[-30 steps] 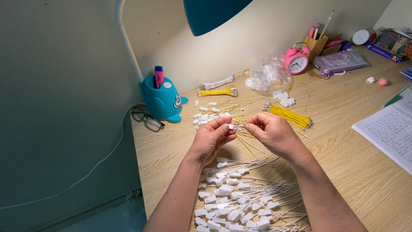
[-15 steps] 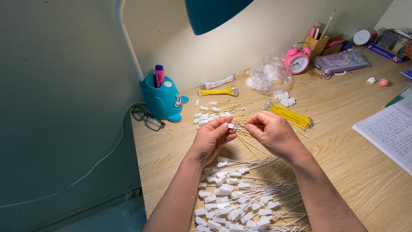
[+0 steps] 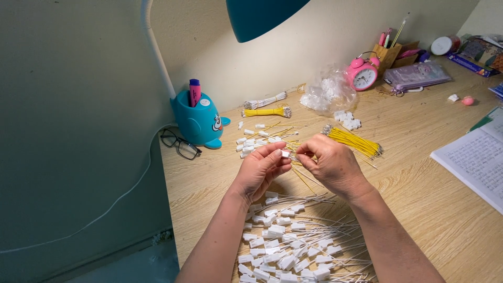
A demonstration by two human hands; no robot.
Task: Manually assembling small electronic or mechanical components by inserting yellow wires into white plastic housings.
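Hands meet at the middle of the frame over a wooden table [image 3: 429, 209]: the left hand [image 3: 260, 170] pinches a small white connector [image 3: 285, 154] between thumb and fingertips, and the right hand [image 3: 330, 163], fingers drawn together, grips a thin wire [image 3: 294, 156] whose end touches that connector — whether it is seated inside cannot be told. Below the hands, at the lower centre, lies a spread heap of finished white connectors with pale wires [image 3: 293, 246]. Just above the hands sits a scatter of loose white connectors [image 3: 251, 140] mixed with yellow wires, and to the right of it a bundle of yellow wires [image 3: 352, 141] lies slantwise. Higher up, near the wall, rest a tied yellow bundle [image 3: 266, 112] and a tied white bundle [image 3: 264, 100], beside a clear plastic bag [image 3: 329, 94]. At the left stand a teal pen holder [image 3: 198, 120] with a pink marker in it — black glasses [image 3: 179, 145] lie just beside it. A pink alarm clock [image 3: 362, 73] stands in the upper right, and an open notebook [image 3: 471, 160] lies at the right edge.
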